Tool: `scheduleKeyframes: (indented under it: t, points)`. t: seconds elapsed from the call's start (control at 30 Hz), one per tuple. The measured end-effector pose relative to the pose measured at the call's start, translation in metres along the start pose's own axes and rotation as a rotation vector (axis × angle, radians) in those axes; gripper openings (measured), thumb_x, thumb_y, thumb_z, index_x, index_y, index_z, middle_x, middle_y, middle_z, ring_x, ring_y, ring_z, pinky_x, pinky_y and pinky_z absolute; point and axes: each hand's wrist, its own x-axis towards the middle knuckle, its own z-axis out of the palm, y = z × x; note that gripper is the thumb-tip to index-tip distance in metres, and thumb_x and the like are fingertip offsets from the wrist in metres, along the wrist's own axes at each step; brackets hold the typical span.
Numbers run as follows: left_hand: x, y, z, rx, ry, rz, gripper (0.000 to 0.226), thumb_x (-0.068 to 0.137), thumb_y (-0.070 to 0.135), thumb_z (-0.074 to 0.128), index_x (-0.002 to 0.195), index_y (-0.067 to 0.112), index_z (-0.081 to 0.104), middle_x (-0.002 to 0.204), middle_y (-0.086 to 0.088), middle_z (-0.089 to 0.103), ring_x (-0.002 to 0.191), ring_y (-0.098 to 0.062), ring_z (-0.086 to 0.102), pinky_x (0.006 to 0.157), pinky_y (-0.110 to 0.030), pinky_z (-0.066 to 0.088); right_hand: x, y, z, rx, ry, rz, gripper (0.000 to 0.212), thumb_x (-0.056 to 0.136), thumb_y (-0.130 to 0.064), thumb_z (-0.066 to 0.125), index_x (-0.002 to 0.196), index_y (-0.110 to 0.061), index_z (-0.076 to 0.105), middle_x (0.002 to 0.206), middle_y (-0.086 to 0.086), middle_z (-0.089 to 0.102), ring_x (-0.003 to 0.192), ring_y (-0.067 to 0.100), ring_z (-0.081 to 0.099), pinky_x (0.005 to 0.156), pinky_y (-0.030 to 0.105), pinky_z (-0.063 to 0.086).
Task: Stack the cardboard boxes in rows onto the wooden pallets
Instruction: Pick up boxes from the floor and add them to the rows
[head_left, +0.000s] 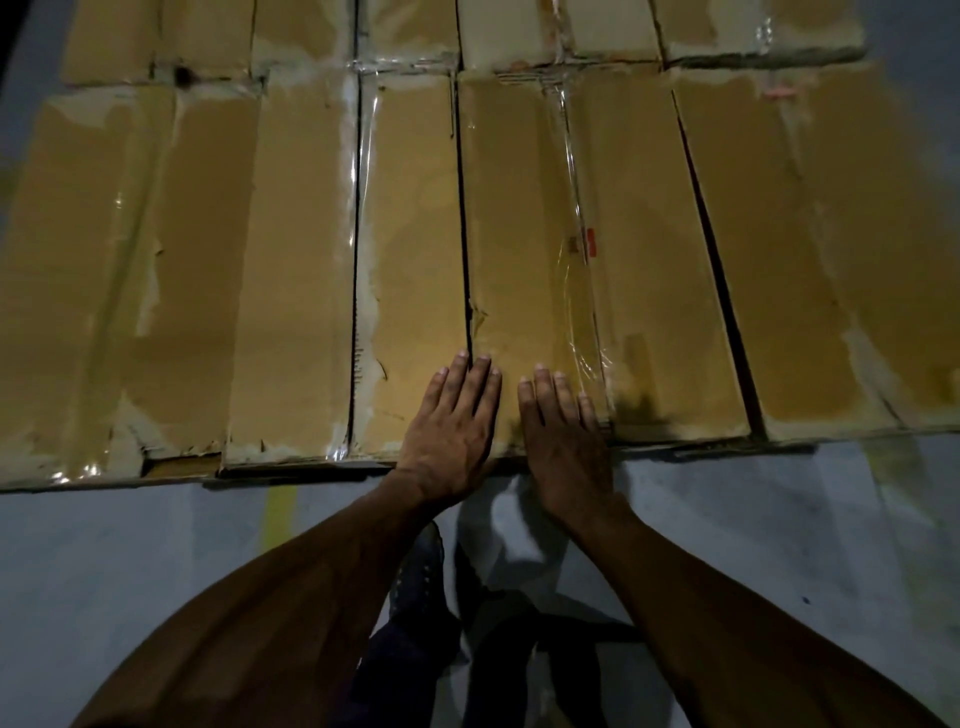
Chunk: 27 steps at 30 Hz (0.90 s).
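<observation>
A: How do the long brown taped cardboard boxes (291, 260) lie?

B: Side by side in a row, long axis pointing away from the person, above the grey floor (156, 545).

A: And the hands?

B: Left hand (449, 431) and right hand (563, 441) rest flat on the middle box's (524, 234) near end, fingers straight and close together.

Left hand (448, 431), right hand (563, 441) flat on taped cardboard boxes (524, 249); fingers (543, 387) straight.

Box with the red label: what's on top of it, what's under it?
On the box with the red label: the right hand flat, the left hand partly across the seam. Under it: only a cardboard edge; any pallet is hidden.
</observation>
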Motion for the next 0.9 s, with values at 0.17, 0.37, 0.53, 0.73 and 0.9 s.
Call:
scheduleKeyframes:
  t: [0.17, 0.37, 0.53, 0.73, 0.9]
  points:
    - [-0.001, 0.002, 0.000, -0.002, -0.004, -0.005, 0.089, 0.101, 0.049, 0.036, 0.144, 0.007, -0.030, 0.152, -0.013, -0.038, 0.141, -0.032, -0.037, 0.115, -0.043, -0.023, 0.002, -0.001, -0.002, 0.019, -0.018, -0.001, 0.075, 0.102, -0.012, 0.043, 0.160, -0.016, -0.004, 0.167, 0.006, -0.016, 0.154, 0.027, -0.011, 0.123, 0.044, -0.003]
    - [-0.002, 0.001, -0.004, 0.000, 0.002, -0.001, 0.082, 0.102, 0.041, 0.032, 0.143, 0.005, -0.030, 0.154, -0.014, -0.036, 0.140, -0.031, -0.037, 0.115, -0.043, -0.024, 0.004, -0.004, -0.009, -0.004, -0.056, 0.008, 0.084, 0.099, -0.008, 0.049, 0.159, -0.016, -0.009, 0.166, 0.007, -0.020, 0.154, 0.028, -0.013, 0.124, 0.044, -0.005]
    - [-0.002, 0.001, -0.004, 0.022, -0.009, -0.014, 0.082, 0.103, 0.041, 0.031, 0.143, 0.004, -0.031, 0.160, -0.017, -0.032, 0.139, -0.031, -0.038, 0.115, -0.043, -0.023, 0.010, -0.006, -0.012, -0.036, -0.054, 0.021, 0.083, 0.101, -0.017, 0.050, 0.159, -0.016, -0.008, 0.167, 0.008, -0.017, 0.154, 0.027, -0.011, 0.124, 0.045, -0.002]
    - [0.000, -0.003, -0.005, 0.009, -0.036, -0.013, 0.092, 0.101, 0.054, 0.037, 0.144, 0.008, -0.031, 0.163, -0.014, -0.028, 0.143, -0.029, -0.035, 0.118, -0.042, -0.020, 0.009, -0.008, -0.011, -0.030, -0.051, 0.041, 0.086, 0.099, -0.016, 0.053, 0.159, -0.016, -0.009, 0.167, 0.008, -0.018, 0.154, 0.027, -0.012, 0.123, 0.045, -0.002]
    - [0.001, -0.004, -0.013, -0.032, -0.082, -0.002, 0.107, 0.092, 0.070, 0.044, 0.157, 0.010, -0.017, 0.165, -0.010, -0.024, 0.151, -0.030, -0.025, 0.117, -0.039, -0.020, 0.002, -0.026, -0.014, 0.045, -0.095, 0.111, 0.101, 0.092, -0.037, 0.066, 0.160, -0.013, -0.006, 0.166, 0.012, -0.016, 0.154, 0.031, -0.009, 0.124, 0.048, 0.004]
